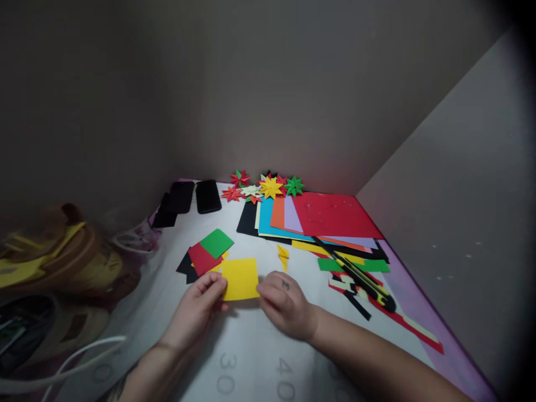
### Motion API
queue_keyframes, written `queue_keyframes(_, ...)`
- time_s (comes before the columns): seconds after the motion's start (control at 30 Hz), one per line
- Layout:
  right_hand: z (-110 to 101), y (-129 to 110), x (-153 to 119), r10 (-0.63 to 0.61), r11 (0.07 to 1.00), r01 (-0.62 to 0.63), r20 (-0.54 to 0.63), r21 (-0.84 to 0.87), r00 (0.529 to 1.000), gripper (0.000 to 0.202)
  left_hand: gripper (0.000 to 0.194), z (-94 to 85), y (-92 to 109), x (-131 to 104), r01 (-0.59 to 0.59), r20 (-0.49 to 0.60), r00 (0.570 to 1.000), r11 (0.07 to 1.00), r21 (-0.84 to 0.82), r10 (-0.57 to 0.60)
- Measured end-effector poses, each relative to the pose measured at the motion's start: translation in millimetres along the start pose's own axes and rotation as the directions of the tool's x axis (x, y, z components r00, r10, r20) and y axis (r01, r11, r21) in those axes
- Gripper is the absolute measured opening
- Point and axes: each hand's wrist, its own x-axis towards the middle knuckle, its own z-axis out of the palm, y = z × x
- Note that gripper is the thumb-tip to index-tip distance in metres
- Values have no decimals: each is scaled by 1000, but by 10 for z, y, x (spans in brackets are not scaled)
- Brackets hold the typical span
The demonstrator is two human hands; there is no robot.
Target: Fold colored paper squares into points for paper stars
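Holds a yellow paper square (pixel 240 279) above the bench (pixel 251 340), between both hands: pinched at the left edge by thumb and fingers of the left hand (pixel 202 301), and at the right edge, toward the near corner, by the curled right hand (pixel 283 304). Could crease or buckle under too hard a pinch, or tear if pulled apart. Might slip from the right grip, apparently caught only by the fingertips. Slants the left forearm in from near left and the right forearm from near right. Might nudge the small folded yellow piece (pixel 283 255), just beyond the right hand, with a forward push of the knuckles, or shift the overlapping red square (pixel 201 259) and green square (pixel 218 244) by moving the left hand farther out. Could bump the cutter (pixel 364 282) on the right if swung outward; cannot tell whether bladed open.
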Motion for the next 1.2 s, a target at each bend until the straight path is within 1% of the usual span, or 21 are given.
queue_keyframes(0.1,-3,3,6,-1,1000,1,21,-14,1000,48,28,66,-76,-8,86,51,995,995,-48,-83)
queue_keyframes(0.23,-60,12,31,-10,1000,10,60,-5,998,31,28,66,-55,-36,122,156,982,988,-96,-106)
queue_keyframes(0.3,-86,11,39,-35,999,34,70,16,997,29,37,47,-37,-28,123,153,983,987,-107,-106)
queue_keyframes(0.4,-86,15,45,-47,995,36,118,97,992,26,51,10,-41,7,139,141,982,988,-62,-129)
queue_keyframes(0.47,-59,24,51,9,983,-33,133,183,991,21,53,-13,-63,31,133,160,979,990,-36,-126)
queue_keyframes(0.53,-20,37,60,160,938,-194,136,286,978,13,49,-28,-91,45,113,161,981,994,-8,-110)
queue_keyframes(0.57,1,42,65,262,891,-298,146,342,954,9,46,-32,-105,49,99,155,983,995,12,-100)
queue_keyframes(0.6,21,47,70,361,825,-398,167,402,917,8,44,-34,-118,51,88,152,984,995,37,-92)
queue_keyframes(0.67,57,54,77,509,647,-547,233,531,828,13,40,-33,-140,52,72,162,983,994,82,-85)
queue_keyframes(0.73,87,56,79,585,441,-614,309,655,750,19,38,-28,-157,50,54,193,978,992,111,-75)
queue_keyframes(0.8,109,55,78,627,253,-634,375,731,683,24,37,-23,-168,44,38,232,970,991,129,-67)
queue_keyframes(0.83,116,53,77,646,184,-642,401,744,650,26,38,-22,-170,39,25,247,967,991,134,-58)
queue_keyframes(0.87,121,50,76,665,140,-651,416,746,620,27,39,-21,-170,33,5,248,968,991,134,-38)
queue_keyframes(0.9,123,46,76,684,122,-662,421,739,596,27,39,-22,-168,25,-25,232,973,991,134,-7)
queue_keyframes(0.93,123,40,77,705,124,-676,415,727,576,26,38,-25,-164,17,-66,206,978,988,140,37)
queue_keyframes(1.0,118,23,81,735,155,-704,395,693,551,23,35,-32,-157,2,-180,171,974,965,191,148)
queue_keyframes(1.03,116,12,83,745,172,-714,384,678,545,22,33,-36,-156,-5,-243,180,962,940,239,203)
queue_keyframes(1.1,113,-14,87,756,191,-728,375,658,537,21,28,-42,-158,-14,-358,240,928,865,352,287)
queue_keyframes(1.13,114,-27,89,758,195,-733,374,651,534,21,24,-44,-162,-16,-400,261,912,823,404,315)
queue_keyframes(1.2,120,-49,91,759,199,-737,374,646,533,23,13,-45,-172,-17,-443,264,896,756,481,357)
